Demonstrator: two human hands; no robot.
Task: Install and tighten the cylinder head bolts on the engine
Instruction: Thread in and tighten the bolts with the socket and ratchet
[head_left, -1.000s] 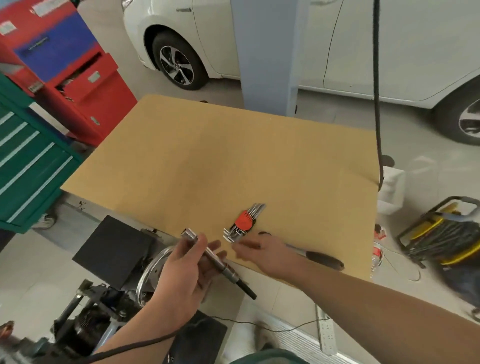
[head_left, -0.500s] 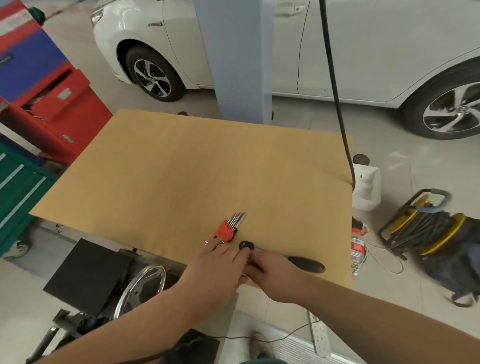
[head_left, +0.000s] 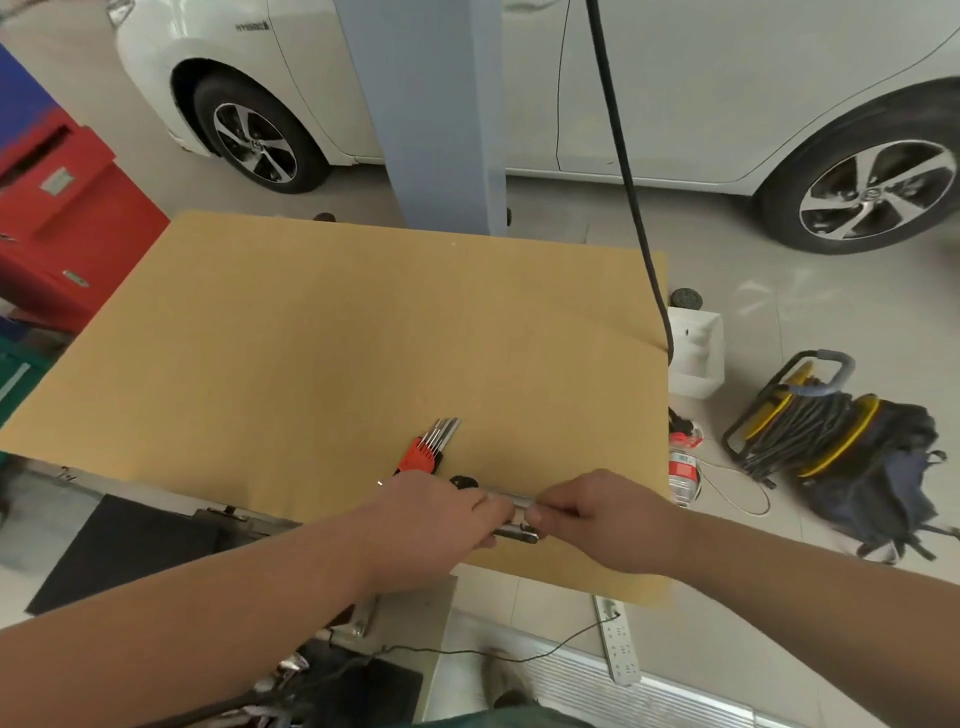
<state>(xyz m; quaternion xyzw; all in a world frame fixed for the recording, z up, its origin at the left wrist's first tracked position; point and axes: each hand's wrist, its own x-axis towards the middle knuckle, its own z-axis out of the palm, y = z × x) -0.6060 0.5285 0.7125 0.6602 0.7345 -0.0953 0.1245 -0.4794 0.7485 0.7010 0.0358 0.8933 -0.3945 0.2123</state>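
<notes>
My left hand (head_left: 431, 525) grips a silver extension bar (head_left: 519, 534); only the bar's end shows past my fingers. My right hand (head_left: 608, 519) holds the ratchet wrench (head_left: 511, 500) by its handle, and the hand hides that handle. The ratchet's dark head (head_left: 464, 482) lies on the cardboard sheet (head_left: 337, 338) between the two hands, which almost touch near the sheet's front edge. A red holder of hex keys (head_left: 423, 452) lies just beyond my left hand. Metal engine parts (head_left: 288, 670) show dimly at the bottom, under my left arm.
A black hose (head_left: 628, 182) hangs down to the cardboard's right edge. Behind stand a blue post (head_left: 441, 114) and a white car (head_left: 727, 78). A red tool cabinet (head_left: 62, 223) is at left. A cable reel (head_left: 810, 421) and a power strip (head_left: 618, 644) lie on the floor at right.
My left hand carried the extension bar from the left over to the ratchet. My right hand closed round the ratchet handle. The view swung right and down.
</notes>
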